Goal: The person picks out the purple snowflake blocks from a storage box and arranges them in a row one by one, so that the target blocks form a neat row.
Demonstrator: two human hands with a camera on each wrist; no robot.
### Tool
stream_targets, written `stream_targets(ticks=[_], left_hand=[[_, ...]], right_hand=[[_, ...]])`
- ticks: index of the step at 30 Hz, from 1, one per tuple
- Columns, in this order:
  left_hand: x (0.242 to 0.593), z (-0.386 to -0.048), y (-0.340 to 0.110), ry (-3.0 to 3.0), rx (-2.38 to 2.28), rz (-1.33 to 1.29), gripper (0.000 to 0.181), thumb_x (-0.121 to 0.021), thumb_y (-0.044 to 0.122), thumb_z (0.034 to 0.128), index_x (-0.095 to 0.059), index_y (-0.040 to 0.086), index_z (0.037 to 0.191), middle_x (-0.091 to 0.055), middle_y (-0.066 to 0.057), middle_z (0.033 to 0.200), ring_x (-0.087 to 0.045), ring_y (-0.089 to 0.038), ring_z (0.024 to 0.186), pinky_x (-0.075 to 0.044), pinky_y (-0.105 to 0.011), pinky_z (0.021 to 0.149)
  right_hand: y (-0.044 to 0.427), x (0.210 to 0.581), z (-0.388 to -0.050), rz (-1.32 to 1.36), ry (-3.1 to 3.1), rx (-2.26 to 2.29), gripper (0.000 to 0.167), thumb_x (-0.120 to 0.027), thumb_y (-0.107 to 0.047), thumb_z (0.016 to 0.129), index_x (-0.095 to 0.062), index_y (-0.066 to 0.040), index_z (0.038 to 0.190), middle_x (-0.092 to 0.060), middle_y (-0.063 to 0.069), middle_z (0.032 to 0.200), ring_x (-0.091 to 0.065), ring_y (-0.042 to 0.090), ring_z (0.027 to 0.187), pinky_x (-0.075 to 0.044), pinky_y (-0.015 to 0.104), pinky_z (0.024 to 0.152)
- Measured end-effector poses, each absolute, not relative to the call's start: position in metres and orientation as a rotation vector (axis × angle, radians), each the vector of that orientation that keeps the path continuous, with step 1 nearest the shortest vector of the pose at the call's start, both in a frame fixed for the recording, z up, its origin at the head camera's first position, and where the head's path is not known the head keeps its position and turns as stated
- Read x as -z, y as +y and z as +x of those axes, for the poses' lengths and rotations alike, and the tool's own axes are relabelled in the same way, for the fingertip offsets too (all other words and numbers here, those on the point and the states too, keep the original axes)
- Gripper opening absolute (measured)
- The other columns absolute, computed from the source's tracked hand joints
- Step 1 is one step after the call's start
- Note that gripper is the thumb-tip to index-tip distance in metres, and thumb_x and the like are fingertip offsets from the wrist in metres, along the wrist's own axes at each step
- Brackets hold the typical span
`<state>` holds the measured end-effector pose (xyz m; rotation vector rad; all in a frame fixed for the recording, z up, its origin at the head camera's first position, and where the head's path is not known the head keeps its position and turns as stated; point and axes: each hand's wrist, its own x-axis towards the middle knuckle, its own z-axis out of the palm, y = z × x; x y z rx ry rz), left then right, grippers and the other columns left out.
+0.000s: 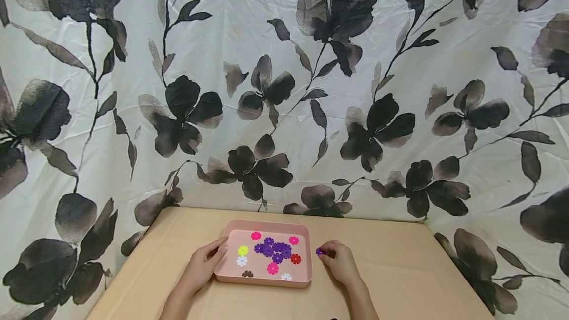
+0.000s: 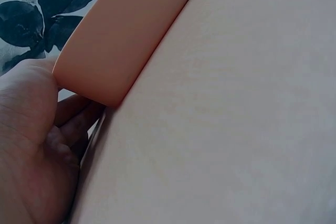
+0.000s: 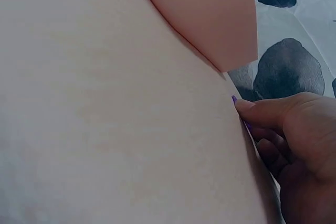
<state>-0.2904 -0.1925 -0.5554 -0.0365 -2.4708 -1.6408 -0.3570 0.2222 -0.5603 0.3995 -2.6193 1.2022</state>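
Observation:
A shallow pink tray (image 1: 262, 283) holds small flower-shaped pieces, with a cluster of purple flower pieces (image 1: 277, 259) around its middle. My left hand (image 1: 202, 265) grips the tray's left side; in the left wrist view the thumb lies at the rim and the other fingers curl by the outer wall. To the right of the tray, apart from it, my right hand (image 1: 340, 263) pinches a purple flower piece (image 1: 319, 251) between thumb and fingers. Only a sliver of that purple piece shows past the thumb in the right wrist view.
Around the cluster lie a yellow flower (image 1: 242, 251), a red flower (image 1: 295, 259), several pink ones, white ones and a brown piece (image 1: 247, 274). The tray stands on a tan tabletop (image 1: 400, 270). A floral cloth (image 1: 311, 127) hangs behind the table. Something small and dark (image 1: 334, 318) shows at the bottom edge.

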Motion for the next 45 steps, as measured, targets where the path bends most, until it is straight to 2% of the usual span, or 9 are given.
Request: stream_targets(ticks=[5,12,18,22,27,32,35,39,45], left_hand=[[0.556,-0.292,-0.194,-2.477,1.65,-0.048,0.042,-0.06,0.024,0.1072,-0.06,0.011,0.148,-0.055,-0.011,0.155,-0.045,-0.035,0.149,-0.037,-0.048,0.121],[0.554,-0.291,-0.195,-2.481,1.649,-0.059,0.044,-0.061,0.025,0.1067,-0.059,0.01,0.148,-0.055,-0.012,0.155,-0.044,-0.034,0.149,-0.036,-0.05,0.122],[0.554,-0.29,-0.198,-2.487,1.651,-0.074,0.044,-0.061,0.026,0.1068,-0.059,0.01,0.148,-0.054,-0.011,0.156,-0.042,-0.035,0.15,-0.035,-0.05,0.122],[0.554,-0.29,-0.199,-2.487,1.665,-0.079,0.045,-0.061,0.026,0.1066,-0.059,0.01,0.148,-0.054,-0.01,0.156,-0.042,-0.034,0.15,-0.035,-0.049,0.123],[0.556,-0.291,-0.199,-2.479,1.686,-0.077,0.044,-0.062,0.024,0.1061,-0.06,0.01,0.148,-0.054,-0.01,0.155,-0.043,-0.033,0.15,-0.035,-0.048,0.123],[0.557,-0.29,-0.198,-2.484,1.684,-0.088,0.045,-0.063,0.025,0.1058,-0.059,0.01,0.148,-0.054,-0.011,0.155,-0.043,-0.033,0.15,-0.035,-0.048,0.122],[0.558,-0.289,-0.199,-2.485,1.68,-0.085,0.045,-0.063,0.026,0.1056,-0.059,0.011,0.148,-0.054,-0.011,0.155,-0.043,-0.033,0.15,-0.035,-0.048,0.122],[0.558,-0.288,-0.202,-2.479,1.689,-0.08,0.046,-0.063,0.028,0.1052,-0.06,0.011,0.148,-0.054,-0.011,0.155,-0.043,-0.032,0.15,-0.035,-0.048,0.123],[0.554,-0.288,-0.203,-2.497,1.676,-0.082,0.045,-0.063,0.027,0.1057,-0.059,0.012,0.148,-0.054,-0.013,0.155,-0.043,-0.033,0.15,-0.035,-0.048,0.123]], right_hand=[[0.222,0.561,-0.353,0.394,-2.584,-1.201,0.012,-0.08,-0.001,0.087,-0.079,-0.008,0.097,-0.072,-0.001,0.096,-0.061,0.01,0.083,-0.052,0.023,0.072],[0.22,0.559,-0.349,0.28,-2.579,-1.277,0.018,-0.08,-0.003,0.089,-0.078,-0.006,0.107,-0.071,0.002,0.097,-0.06,0.013,0.085,-0.053,0.021,0.073],[0.213,0.54,-0.343,0.204,-2.472,-1.371,0.022,-0.077,-0.006,0.093,-0.077,-0.004,0.115,-0.073,0.005,0.098,-0.061,0.015,0.082,-0.054,0.021,0.067],[0.202,0.526,-0.337,0.196,-2.442,-1.48,0.023,-0.076,-0.006,0.094,-0.076,-0.008,0.117,-0.07,0.005,0.098,-0.06,0.015,0.083,-0.054,0.02,0.066],[0.183,0.514,-0.329,0.288,-2.448,-1.573,0.025,-0.075,-0.003,0.094,-0.076,-0.012,0.117,-0.067,0.007,0.098,-0.06,0.018,0.085,-0.055,0.021,0.07],[0.159,0.515,-0.327,0.508,-2.529,-1.492,0.026,-0.076,-0.002,0.093,-0.075,-0.007,0.119,-0.071,0.012,0.105,-0.062,0.014,0.087,-0.056,0.019,0.075],[0.144,0.519,-0.325,0.64,-2.601,-1.381,0.026,-0.077,-0.004,0.092,-0.074,-0.004,0.119,-0.071,0.013,0.104,-0.062,0.012,0.085,-0.057,0.019,0.073],[0.126,0.526,-0.323,0.692,-2.659,-1.187,0.025,-0.079,-0.008,0.092,-0.075,-0.005,0.116,-0.072,0.01,0.104,-0.063,0.015,0.087,-0.059,0.026,0.075],[0.114,0.532,-0.324,0.623,-2.735,-0.805,0.025,-0.083,-0.014,0.088,-0.078,-0.012,0.112,-0.073,0.002,0.109,-0.065,0.019,0.1,-0.057,0.045,0.096]])
